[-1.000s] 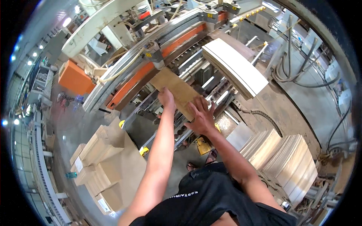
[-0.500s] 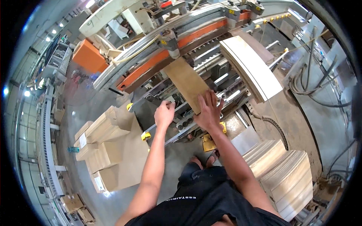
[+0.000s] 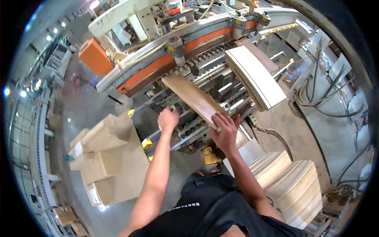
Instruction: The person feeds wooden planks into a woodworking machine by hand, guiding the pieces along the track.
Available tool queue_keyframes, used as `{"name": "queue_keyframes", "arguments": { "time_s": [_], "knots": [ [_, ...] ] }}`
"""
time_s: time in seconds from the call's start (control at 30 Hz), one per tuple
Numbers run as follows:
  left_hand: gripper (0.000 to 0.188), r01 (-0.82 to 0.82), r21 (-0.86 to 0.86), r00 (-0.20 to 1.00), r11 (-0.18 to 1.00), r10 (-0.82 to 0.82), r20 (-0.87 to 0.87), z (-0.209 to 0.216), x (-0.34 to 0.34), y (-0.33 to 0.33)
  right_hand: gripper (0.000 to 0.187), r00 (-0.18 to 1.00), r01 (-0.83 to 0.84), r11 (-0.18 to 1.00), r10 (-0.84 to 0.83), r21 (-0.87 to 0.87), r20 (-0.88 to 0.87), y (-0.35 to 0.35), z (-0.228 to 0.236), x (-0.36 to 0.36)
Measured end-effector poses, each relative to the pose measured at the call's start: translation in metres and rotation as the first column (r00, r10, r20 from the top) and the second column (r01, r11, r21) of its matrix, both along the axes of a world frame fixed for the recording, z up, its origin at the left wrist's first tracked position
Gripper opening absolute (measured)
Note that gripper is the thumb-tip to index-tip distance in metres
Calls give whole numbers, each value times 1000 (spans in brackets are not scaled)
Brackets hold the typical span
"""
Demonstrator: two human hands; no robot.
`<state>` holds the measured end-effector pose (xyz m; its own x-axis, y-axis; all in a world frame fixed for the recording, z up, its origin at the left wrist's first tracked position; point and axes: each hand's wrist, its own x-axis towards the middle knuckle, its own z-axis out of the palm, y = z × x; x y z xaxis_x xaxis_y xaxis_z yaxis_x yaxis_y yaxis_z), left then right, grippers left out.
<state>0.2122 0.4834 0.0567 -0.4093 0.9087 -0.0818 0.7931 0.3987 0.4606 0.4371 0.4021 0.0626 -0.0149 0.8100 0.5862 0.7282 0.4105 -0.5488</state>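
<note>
A flat brown board is held over the machine bed, tilted on its long edge. My right hand grips its near end, thumb on one side and fingers over the other. The board's far end lies below a grey clamp head. My left hand is closed in a pinch left of the board, above the machine's rollers; what its fingers hold, if anything, is too small to make out. To the right, a stack of white-topped panels rests on the machine.
An orange-faced beam with clamp heads spans the far side. Brown boards are piled at the left, and tall stacks of thin panels stand by my right arm. Yellow-capped rails jut toward me. Cables hang at the right.
The brown board has turned from lying flat to tilted, its near end raised. My right hand has gone from lying spread on it to gripping its end. My left hand stays closed nearby.
</note>
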Motion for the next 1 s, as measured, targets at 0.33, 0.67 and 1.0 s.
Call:
{"name": "queue_keyframes", "arguments": {
  "time_s": [0.33,0.67,1.0],
  "knots": [
    [40,3,34,1000,999,-3,10,7,7,1,19,310,225,923,-371,-312,-876,-64,2,148],
    [42,-19,-72,999,997,21,28,11,7,4,50,-11,255,893,-381,-371,-925,-38,38,220],
    [44,3,-89,997,996,4,78,15,9,0,50,-11,-160,953,-264,-259,-965,72,28,217]
  ]
}}
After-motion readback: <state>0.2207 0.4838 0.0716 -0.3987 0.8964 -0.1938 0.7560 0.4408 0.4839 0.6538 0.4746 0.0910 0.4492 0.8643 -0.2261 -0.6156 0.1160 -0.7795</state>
